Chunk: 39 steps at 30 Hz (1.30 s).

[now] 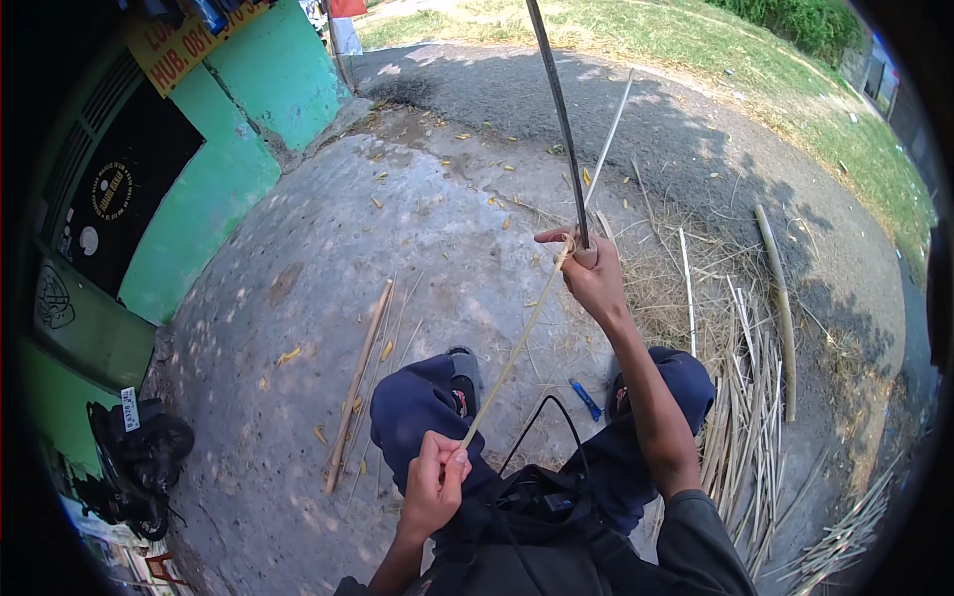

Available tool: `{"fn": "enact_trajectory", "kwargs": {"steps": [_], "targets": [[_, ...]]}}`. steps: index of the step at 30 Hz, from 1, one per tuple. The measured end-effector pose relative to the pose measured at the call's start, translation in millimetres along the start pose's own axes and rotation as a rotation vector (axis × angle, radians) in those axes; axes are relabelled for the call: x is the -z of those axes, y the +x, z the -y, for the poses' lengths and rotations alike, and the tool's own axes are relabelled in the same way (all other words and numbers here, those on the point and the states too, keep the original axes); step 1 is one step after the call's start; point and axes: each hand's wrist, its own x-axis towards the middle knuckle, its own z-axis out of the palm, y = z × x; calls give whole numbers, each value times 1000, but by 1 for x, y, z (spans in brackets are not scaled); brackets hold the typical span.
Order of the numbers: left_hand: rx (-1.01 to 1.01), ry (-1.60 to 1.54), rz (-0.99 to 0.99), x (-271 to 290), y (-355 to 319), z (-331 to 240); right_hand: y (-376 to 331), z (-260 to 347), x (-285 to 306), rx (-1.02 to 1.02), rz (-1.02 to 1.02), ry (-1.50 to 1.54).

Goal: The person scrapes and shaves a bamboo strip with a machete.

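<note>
Between my two hands runs a thin, pale bamboo strip (515, 350), slanting up from lower left to upper right. My left hand (434, 484) pinches its lower end above my left thigh. In my right hand (594, 281) is a long, narrow, dark-bladed knife (561, 109), its blade pointing up and away and its pale handle mostly hidden in the fist. My right index finger stretches out to the left. Pale curled shavings (567, 245) bunch at the strip's upper end, against the right hand beside the base of the blade.
Split bamboo strips (745, 417) and shavings (686, 258) lie to my right, beside a bamboo pole (778, 298). Another pole (360, 382) lies left. A small blue tool (586, 399) rests between my feet. A motorcycle (134, 462) stands by the green wall (189, 209).
</note>
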Motion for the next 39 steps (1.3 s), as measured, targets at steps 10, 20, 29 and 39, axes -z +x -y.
{"fn": "enact_trajectory", "kwargs": {"steps": [10,20,29,39], "targets": [[83,58,34,24,11,-4,-22,26,3,-247,229,484],[-336,548,-215,-1,79,-71,-36,28,-24,-281,177,622],[-243,301,-178,-33,128,-76,-33,28,-14,-313,93,439],[-139,181,-77,-36,130,-76,-53,23,-25,260,163,-277]]}}
